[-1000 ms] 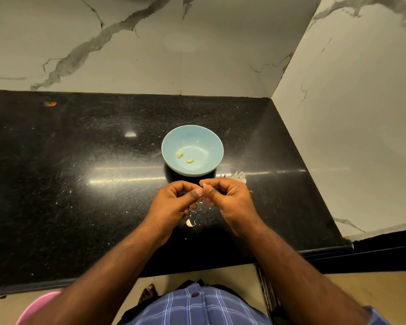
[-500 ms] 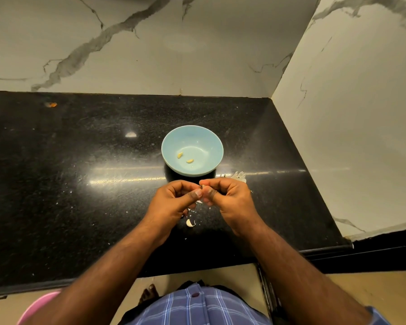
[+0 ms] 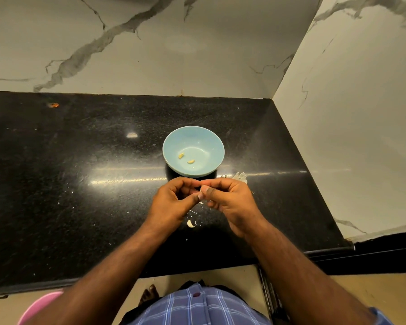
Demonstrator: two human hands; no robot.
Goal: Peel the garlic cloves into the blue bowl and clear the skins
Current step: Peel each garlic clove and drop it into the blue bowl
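Observation:
The blue bowl [image 3: 212, 146] stands on the black counter and holds two peeled yellowish cloves [image 3: 181, 156], [image 3: 191, 161]. Just in front of it, my left hand [image 3: 174, 201] and my right hand [image 3: 230, 200] meet fingertip to fingertip and pinch a small garlic clove [image 3: 203, 187] between them; most of it is hidden by my fingers. A white garlic piece [image 3: 191, 223] lies on the counter under my hands, with small skin flakes around it. A pile of papery skins [image 3: 240, 177] lies to the right of the bowl, behind my right hand.
The black granite counter [image 3: 80, 184] ends at marble walls behind and on the right. An orange speck [image 3: 54, 104] lies far left at the back. A pink tub [image 3: 40, 306] shows below the counter's front edge.
My hands have stayed in the same spot before the bowl; only the fingers have shifted slightly on the clove.

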